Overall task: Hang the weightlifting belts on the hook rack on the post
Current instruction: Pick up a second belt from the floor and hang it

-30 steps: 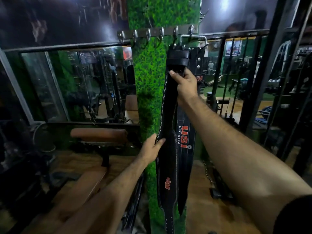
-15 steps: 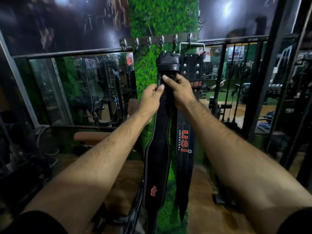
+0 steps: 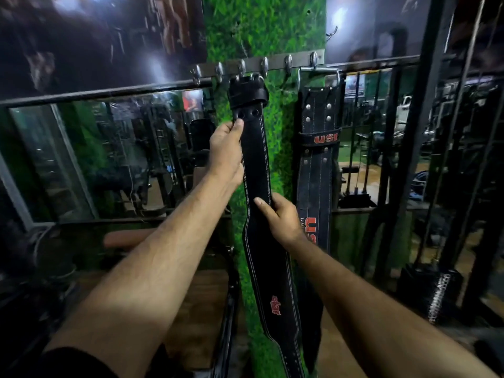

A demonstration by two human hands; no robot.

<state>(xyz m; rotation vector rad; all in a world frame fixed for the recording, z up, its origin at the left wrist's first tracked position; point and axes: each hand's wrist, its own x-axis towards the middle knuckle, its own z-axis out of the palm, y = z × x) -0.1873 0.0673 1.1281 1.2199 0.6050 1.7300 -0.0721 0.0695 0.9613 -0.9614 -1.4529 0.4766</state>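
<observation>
Gym. Weightlifting belts (image 3: 257, 186) hang from metal hook rack (image 3: 259, 65) on post (image 3: 272, 28) clad in fake grass. Wall mirror (image 3: 109, 154) at left reflects dark exercise machines. Padded brown bench (image 3: 122, 238) below. Black steel rack frames (image 3: 409, 159) at right, wood-tone floor (image 3: 341, 350).

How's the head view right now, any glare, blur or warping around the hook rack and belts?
Head view: dim; glare patches on the glossy posters above the hook rack; wide-angle bending of the frame bars at the edges; black belt and USI belt sharp enough to read stitching; both forearms well lit.
</observation>
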